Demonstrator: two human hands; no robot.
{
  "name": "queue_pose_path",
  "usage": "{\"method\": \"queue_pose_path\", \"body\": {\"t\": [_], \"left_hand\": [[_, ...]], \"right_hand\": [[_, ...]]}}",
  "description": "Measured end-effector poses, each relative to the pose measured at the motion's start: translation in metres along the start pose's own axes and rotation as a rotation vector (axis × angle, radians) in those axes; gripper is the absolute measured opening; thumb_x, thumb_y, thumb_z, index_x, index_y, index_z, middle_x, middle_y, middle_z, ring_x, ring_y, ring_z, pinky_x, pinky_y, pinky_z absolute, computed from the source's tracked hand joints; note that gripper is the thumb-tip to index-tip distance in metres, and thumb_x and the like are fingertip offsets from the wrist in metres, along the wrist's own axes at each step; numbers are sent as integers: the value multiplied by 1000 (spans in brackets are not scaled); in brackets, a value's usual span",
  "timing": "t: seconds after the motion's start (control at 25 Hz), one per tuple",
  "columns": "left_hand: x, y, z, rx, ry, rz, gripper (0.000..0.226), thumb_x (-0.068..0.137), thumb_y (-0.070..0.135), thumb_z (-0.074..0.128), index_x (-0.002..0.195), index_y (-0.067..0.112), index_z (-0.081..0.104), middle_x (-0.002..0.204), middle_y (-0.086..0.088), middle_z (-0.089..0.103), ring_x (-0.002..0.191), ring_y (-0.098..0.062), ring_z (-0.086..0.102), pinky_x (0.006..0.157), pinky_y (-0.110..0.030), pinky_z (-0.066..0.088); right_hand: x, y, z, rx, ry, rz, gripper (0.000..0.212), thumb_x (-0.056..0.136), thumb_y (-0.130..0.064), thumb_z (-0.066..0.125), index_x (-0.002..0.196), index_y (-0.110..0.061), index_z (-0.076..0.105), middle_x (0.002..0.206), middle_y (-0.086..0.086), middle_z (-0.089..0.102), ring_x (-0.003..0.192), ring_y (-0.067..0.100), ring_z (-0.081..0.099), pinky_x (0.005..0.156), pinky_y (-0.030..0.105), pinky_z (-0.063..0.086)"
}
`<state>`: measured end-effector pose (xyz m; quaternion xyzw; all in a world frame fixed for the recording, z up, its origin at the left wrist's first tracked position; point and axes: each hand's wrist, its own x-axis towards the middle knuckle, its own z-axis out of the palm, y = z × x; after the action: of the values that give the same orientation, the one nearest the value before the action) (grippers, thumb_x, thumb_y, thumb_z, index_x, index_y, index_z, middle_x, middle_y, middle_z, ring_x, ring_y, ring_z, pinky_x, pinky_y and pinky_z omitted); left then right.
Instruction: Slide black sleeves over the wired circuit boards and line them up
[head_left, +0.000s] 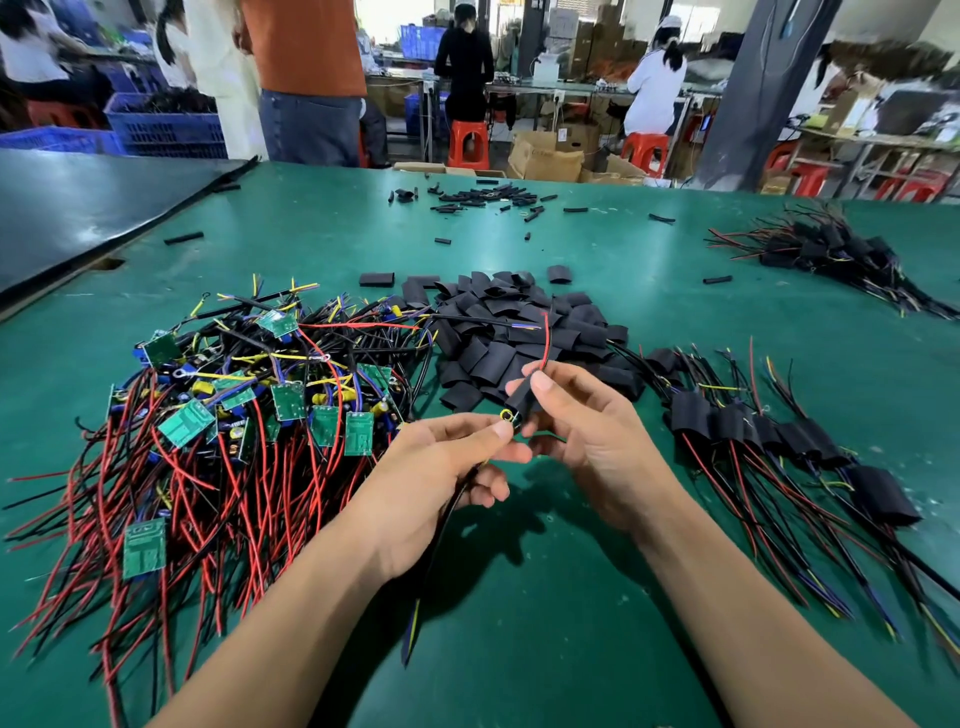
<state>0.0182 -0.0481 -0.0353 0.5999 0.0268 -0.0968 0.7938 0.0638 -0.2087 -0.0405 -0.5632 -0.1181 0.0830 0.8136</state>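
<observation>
1. While the right hand (587, 431) pinches one black sleeve (521, 397) between thumb and fingertips, the sleeve stands almost upright above the middle of the green table (571, 597).
2. A red wire (544, 345) pokes out of the sleeve's far end.
3. The left hand (441, 478) is just left of the sleeve. It pinches a wire end with a yellow ring (505, 414) at the sleeve's near end. Its other fingers curl round a black cable (441, 540) that hangs down toward the near side.
4. Whether a board is inside the sleeve cannot be seen.
5. Just beyond the hands lies a pile of loose sleeves (509, 332).
6. On the left is a big heap of green boards (234, 405) with red and black wires.
7. On the right, sleeved boards (769, 431) lie side by side in a row.
8. Far right lies another sleeved bunch (831, 254), and far in the middle are small black tube pieces (483, 197).
</observation>
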Motion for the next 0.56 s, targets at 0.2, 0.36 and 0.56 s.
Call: {"method": "queue_pose_path", "body": {"t": [0.2,0.36,0.56], "left_hand": [[1,0,-2,12,38,22,5,91,12,65,93,8,66,84,-8,76,49,-10,55,53,-18,46],[2,-1,-3,25,45,27,7,90,15,67,92,8,68,85,-9,76,49,-11,56,53,-20,46],[3,-3,-2,49,58,75,8,91,13,67,94,6,68,83,-10,75,49,-13,56,52,-20,46]], "right_hand": [[1,4,4,-33,83,-11,25,74,-29,79,91,-14,69,69,1,64,53,14,57,52,24,48],[0,4,5,-87,79,-7,40,73,-33,82,100,-9,66,85,3,74,59,14,59,56,25,49],[-2,3,10,-59,76,11,38,76,-43,80,96,-14,66,104,13,76,62,19,65,61,29,56]]}}
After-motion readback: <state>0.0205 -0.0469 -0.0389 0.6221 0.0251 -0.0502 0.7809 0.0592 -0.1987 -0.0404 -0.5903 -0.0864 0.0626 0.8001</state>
